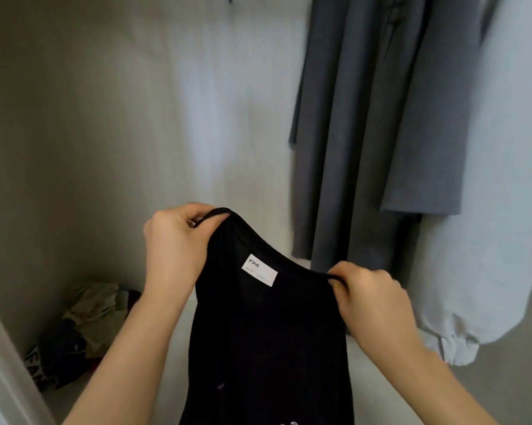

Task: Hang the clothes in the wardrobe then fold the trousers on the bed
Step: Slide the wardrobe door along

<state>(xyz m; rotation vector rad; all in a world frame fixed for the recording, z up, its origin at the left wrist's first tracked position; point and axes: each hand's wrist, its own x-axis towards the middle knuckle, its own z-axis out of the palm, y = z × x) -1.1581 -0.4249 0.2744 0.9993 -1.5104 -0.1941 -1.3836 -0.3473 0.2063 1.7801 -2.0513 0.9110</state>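
Observation:
A black strappy garment with a white label at its neckline hangs between my hands in front of the open wardrobe. My left hand grips its left shoulder strap, raised higher. My right hand pinches the right strap lower down. No hanger is visible in the garment. The garment's lower part runs out of the frame at the bottom.
A dark grey coat and a pale grey sweatshirt hang at the wardrobe's right side. A heap of crumpled clothes lies in the bottom left corner of the wardrobe floor. The white back wall shows at left and centre.

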